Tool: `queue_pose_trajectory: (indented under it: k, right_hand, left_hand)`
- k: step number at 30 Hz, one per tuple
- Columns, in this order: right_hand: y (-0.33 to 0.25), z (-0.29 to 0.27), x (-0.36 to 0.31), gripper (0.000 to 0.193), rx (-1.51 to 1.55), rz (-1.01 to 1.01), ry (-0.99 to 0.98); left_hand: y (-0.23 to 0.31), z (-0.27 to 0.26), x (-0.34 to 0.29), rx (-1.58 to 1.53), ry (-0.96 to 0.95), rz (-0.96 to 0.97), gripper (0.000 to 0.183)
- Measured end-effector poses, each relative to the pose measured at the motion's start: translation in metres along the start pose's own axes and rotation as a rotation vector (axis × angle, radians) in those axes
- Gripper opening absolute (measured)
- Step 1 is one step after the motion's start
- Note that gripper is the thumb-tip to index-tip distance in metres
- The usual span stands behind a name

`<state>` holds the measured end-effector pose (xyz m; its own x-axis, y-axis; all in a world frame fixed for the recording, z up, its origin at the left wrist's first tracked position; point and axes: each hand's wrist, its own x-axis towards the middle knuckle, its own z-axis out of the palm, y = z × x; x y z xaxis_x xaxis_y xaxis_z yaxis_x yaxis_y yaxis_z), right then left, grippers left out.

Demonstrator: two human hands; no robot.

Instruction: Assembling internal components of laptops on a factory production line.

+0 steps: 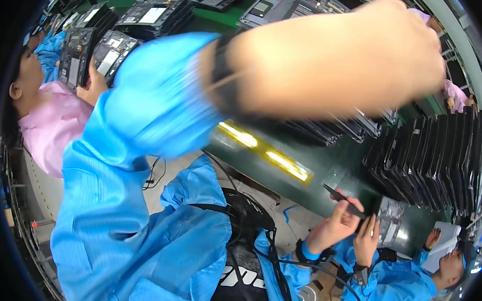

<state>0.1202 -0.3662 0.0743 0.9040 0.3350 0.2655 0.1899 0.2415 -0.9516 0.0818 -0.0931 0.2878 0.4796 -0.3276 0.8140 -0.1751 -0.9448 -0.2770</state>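
My left arm, in a blue sleeve with a black wristband, reaches across the top of the head view. Smeared by motion, my left hand [404, 55] is seen from its back, and its fingers are hidden. Behind it lie grey device housings [275, 8] with exposed inner parts. Lower right, my right hand [338, 226] is closed round a slim black stick-like tool [344, 200], whose pointed end aims up and left. Beside it is a co-worker's hand [366, 241], near an opened device [390, 218] with visible circuitry.
Upright black panels [426, 160] stand in a dense row at right. Yellow-edged strips [265, 152] mark the green table [327, 171]. Left, a person in pink [52, 113] handles opened devices [112, 54]. A co-worker in blue [402, 290] sits lower right. Cables [237, 226] hang across my front.
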Motion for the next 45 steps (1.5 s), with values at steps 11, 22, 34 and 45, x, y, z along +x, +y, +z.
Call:
queue_pose_trajectory:
  k: [11,22,34,45]
  right_hand:
    - [0.082,0.024,-0.006,0.018,-0.194,0.14,0.063]
    - [0.089,0.021,-0.006,0.014,-0.327,0.149,0.041]
    - [0.086,0.022,-0.008,0.012,-0.357,0.133,-0.014]
    - [0.089,0.019,-0.015,0.013,-0.449,0.081,-0.045]
  left_hand:
    - [0.17,0.042,-0.227,-0.334,-0.726,-0.451,0.059]
    - [0.185,0.062,-0.251,-0.372,-0.713,-0.601,0.066]
    - [0.189,0.067,-0.237,-0.368,-0.736,-0.62,0.072]
    - [0.193,0.064,-0.235,-0.356,-0.792,-0.622,0.072]
